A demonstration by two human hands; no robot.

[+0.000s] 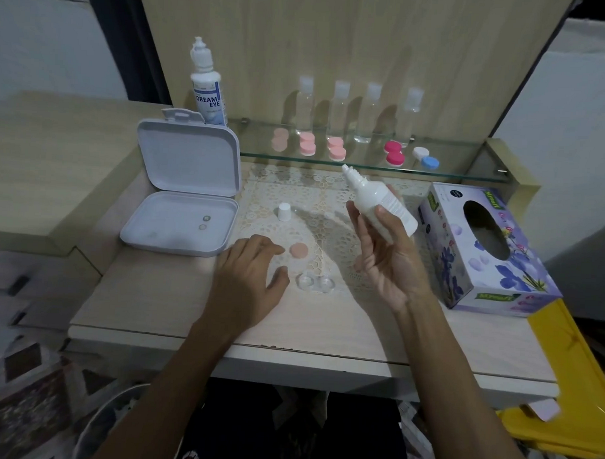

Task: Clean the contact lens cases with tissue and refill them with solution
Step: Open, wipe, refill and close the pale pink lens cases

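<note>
Held a white bottle (381, 204) in the right hand (385, 263), fingers and thumb curled round its lower body, uncapped nozzle tilted toward 11 o'clock, well above the tabletop (324, 336). Rested the left hand (248, 279) palm-down on the tabletop, fingers relaxed and spread, gripping nothing, fingertips just beside a peach lid (298, 250).

Lay open at the centre: a clear case (314, 283), both wells uncovered, at 6 o'clock from the peach lid and just right of the left thumb. Could not tell whether the wells were wet or dry. Stood at 10 o'clock from the case: a small white cap (284, 211), apart from the bottle.

Judged the case very light, stiff and slick, likely to skate or tip under a nudge; best pinned at its bridge or outer rim with the left fingertips while dripping. Judged the bottle soft-walled and light; a mid-body grip with a gentle squeeze should meter drops, a hard one would flood the shallow wells.

Sat at 3 o'clock: a tissue box (485, 249). Lined the glass shelf (365, 164) at 12 o'clock: more capped cases and clear bottles.
</note>
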